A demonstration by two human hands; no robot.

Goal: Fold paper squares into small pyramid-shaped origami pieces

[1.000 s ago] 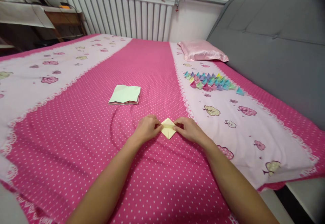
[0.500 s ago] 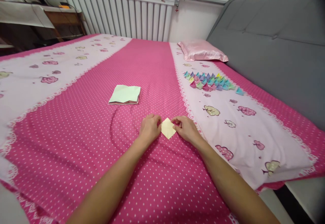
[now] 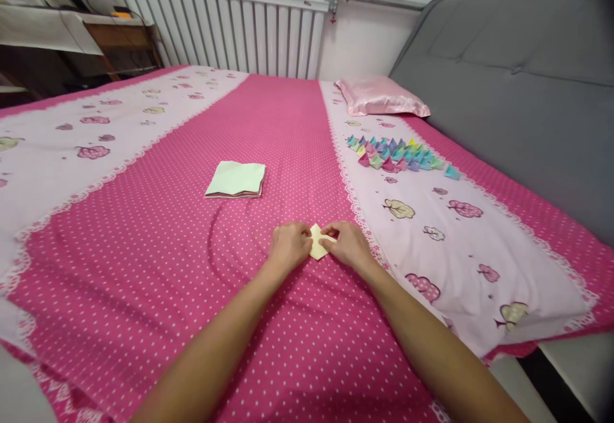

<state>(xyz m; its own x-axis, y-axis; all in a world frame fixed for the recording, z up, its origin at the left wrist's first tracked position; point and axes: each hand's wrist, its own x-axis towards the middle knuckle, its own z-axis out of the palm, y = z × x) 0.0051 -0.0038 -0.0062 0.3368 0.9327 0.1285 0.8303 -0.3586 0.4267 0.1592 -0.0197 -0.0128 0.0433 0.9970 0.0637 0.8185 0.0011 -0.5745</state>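
A small pale yellow folded paper (image 3: 316, 246) lies on the pink dotted bedspread (image 3: 288, 327), one corner pointing toward me. My left hand (image 3: 290, 244) grips its left side, thumb and fingers closed at the edge. On the opposite side, my right hand (image 3: 349, 242) has its thumb and forefinger pinched over the right part of the paper. The fingers cover both side corners, so the folds there are hidden.
A stack of paper sheets (image 3: 236, 178), pale green on top, lies ahead to the left. Rows of small coloured folded paper pieces (image 3: 396, 154) stand to the right. Beyond are a pink pillow (image 3: 381, 95), a grey headboard (image 3: 508, 52) and a white radiator (image 3: 225, 29).
Both hands have come closer together over the yellow paper. The left hand moved right, and the right thumb reaches further inward. Less of the paper shows now.
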